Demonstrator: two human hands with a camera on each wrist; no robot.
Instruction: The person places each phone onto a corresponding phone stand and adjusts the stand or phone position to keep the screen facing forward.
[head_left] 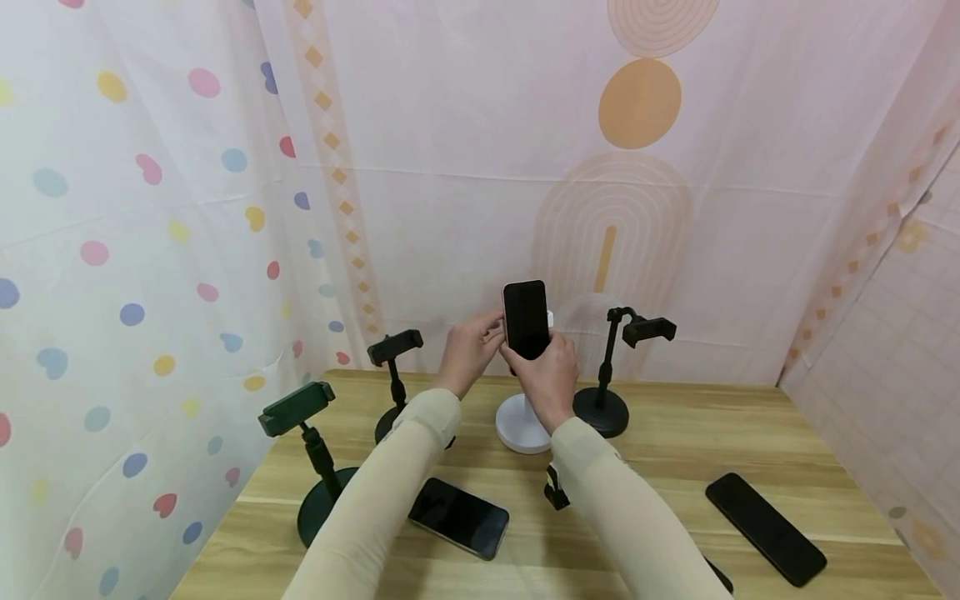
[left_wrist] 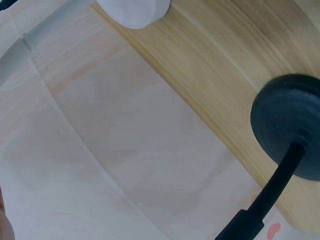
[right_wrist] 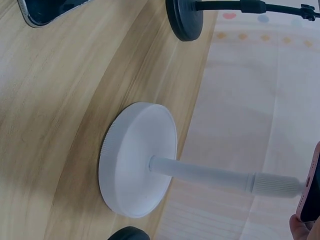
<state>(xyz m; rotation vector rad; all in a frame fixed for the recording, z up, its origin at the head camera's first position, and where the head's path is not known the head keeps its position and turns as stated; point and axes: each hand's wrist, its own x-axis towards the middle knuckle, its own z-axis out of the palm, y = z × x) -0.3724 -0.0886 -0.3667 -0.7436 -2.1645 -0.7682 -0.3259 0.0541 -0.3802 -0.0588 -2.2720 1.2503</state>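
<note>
In the head view, my right hand (head_left: 551, 373) grips a black-screened smartphone (head_left: 527, 315) upright by its lower end, thumb across the front. My left hand (head_left: 467, 354) is at the phone's left edge with bent fingers; their exact hold is hidden. Behind and below the phone stands a white phone stand (head_left: 519, 429), its head mostly covered by the phone. The right wrist view gives the stand's round base and post (right_wrist: 200, 172), with the phone's pinkish edge (right_wrist: 306, 192) at the post's top. Only a sliver of the left hand (left_wrist: 5, 230) enters the left wrist view.
Black phone stands rise on the right (head_left: 602, 408) and left (head_left: 396, 385), with a dark green one (head_left: 321, 462) at front left. One phone (head_left: 460, 517) lies on the table before me, another (head_left: 765, 529) at right. Patterned curtains (head_left: 465, 208) border the table.
</note>
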